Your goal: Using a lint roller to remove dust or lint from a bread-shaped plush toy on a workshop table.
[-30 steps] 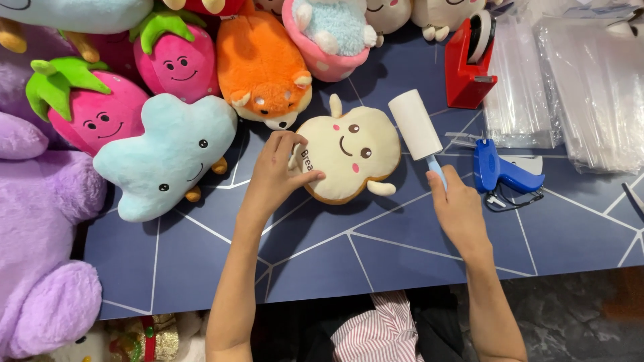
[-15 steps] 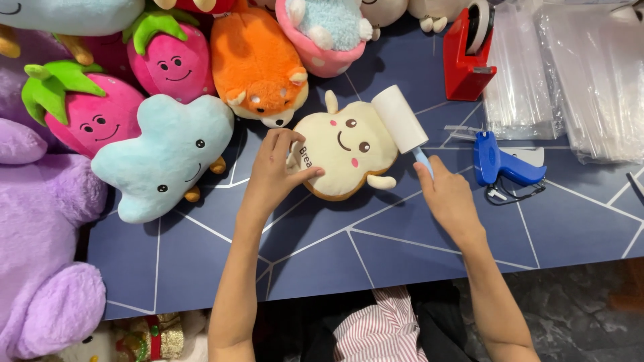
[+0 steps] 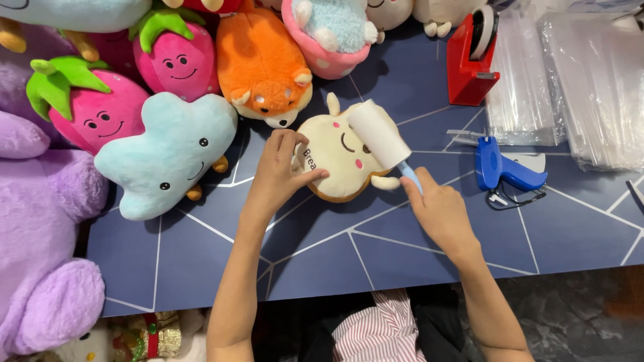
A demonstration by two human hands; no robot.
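My left hand [image 3: 278, 175] covers the left edge of the cream toast plush [image 3: 339, 161]; the lint roller [image 3: 378, 132] hides part of its face. My right hand [image 3: 439, 211] conceals most of the roller's blue handle. The purple plush [image 3: 40, 221], far left, is cut off by the frame.

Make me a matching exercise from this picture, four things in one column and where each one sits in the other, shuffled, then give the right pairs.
Things:
1. lint roller
2. red tape dispenser
3. blue tagging gun
4. light blue cloud plush

Places:
A. lying on the table right of the right hand
B. on the face of the cream toast plush, held by the right hand
C. left of the left hand, below the pink strawberry plushes
D. far side of the table, beside the clear plastic bags

Pairs: 1-B, 2-D, 3-A, 4-C
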